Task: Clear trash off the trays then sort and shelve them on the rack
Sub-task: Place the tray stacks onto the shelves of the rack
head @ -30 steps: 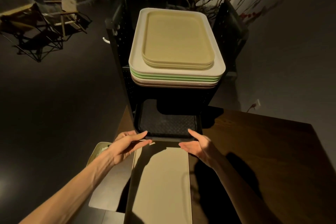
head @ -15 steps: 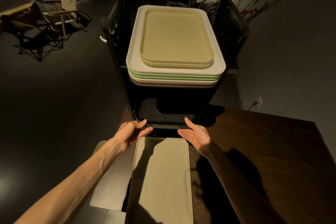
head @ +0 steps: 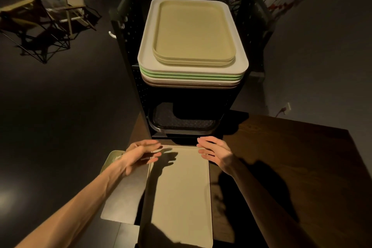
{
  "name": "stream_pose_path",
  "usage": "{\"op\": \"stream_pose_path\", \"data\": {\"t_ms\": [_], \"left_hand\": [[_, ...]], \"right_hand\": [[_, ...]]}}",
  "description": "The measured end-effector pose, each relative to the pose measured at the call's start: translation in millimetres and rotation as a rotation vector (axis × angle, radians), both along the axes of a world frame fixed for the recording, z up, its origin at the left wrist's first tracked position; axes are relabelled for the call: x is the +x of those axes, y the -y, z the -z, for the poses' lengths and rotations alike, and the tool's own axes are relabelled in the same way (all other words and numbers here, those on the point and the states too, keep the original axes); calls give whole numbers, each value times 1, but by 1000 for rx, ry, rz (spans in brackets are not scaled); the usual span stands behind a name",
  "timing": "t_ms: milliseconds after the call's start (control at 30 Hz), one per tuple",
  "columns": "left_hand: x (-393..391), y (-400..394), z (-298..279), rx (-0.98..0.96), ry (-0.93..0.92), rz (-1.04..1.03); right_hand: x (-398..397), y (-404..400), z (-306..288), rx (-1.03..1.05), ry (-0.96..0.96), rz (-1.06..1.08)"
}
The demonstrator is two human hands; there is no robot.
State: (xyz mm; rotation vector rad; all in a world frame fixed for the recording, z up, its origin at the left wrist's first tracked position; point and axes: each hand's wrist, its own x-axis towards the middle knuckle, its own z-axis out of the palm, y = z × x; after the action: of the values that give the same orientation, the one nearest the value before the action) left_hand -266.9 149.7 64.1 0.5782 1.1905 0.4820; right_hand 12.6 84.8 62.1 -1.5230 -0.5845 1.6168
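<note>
Most trays already stacked on tall black perforated metal rack; dark trays on lower shelf. Flat rectangular beige plastic tray left on table. Left hand and right hand flank its far corners, fingers loose, seemingly gripping nothing.

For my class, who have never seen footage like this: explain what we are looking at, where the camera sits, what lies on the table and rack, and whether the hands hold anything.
No machine here: a person's two bare arms, filmed by a camera worn on the head, looking forward and down. The left hand and right hand hover open over the far end of a beige tray lying on a dark table; neither grips it. Beyond stands a black rack. Its top carries a stack of trays, with two smaller beige ones uppermost; its lower shelf holds dark trays. Another tray peeks out at the left.
</note>
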Motion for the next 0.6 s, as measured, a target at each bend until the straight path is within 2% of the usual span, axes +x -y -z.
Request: {"op": "stream_pose_path", "data": {"t_ms": [133,267,367,500,600], "left_hand": [[-20,37,31,-31,-235,2],[-35,84,73,-64,-449,44],[-44,117,101,-154,-539,84],[-45,147,122,-256,-534,135],[-49,156,135,-284,-527,157]], "right_hand": [[5,28,30,-90,97,-52],[2,68,85,-278,460,-154],[-7,105,111,-371,610,-194],[-19,142,132,-464,685,-253],[-27,157,140,-486,568,-206]]}}
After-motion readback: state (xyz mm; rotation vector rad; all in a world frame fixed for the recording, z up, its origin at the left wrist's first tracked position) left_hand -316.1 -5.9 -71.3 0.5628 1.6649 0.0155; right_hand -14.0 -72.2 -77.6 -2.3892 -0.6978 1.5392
